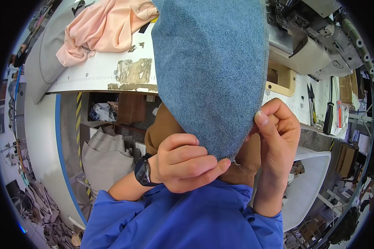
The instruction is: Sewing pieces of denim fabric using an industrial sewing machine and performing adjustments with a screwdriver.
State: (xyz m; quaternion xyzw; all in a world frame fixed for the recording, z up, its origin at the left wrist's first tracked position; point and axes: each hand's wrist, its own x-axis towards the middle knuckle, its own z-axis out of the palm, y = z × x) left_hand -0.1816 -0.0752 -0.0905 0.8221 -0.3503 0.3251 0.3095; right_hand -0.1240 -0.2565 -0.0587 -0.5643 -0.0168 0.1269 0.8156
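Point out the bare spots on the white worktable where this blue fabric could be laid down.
The white worktable is bare between the pink cloth and the blue fabric, around the worn patch. The right end is crowded: the sewing machine, scissors and screwdriver. Both hands, left hand and right hand, grip the fabric.

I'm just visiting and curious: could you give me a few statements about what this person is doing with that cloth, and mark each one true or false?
1. Both hands pinch the lower edge of a blue cloth. True.
2. The left hand wears a glove. False: it is bare, with a dark watch at the wrist.
3. A pink cloth lies on the table. True.
4. The right hand holds scissors. False: it grips only the blue cloth.
5. The person's sleeves are red. False: they are blue.
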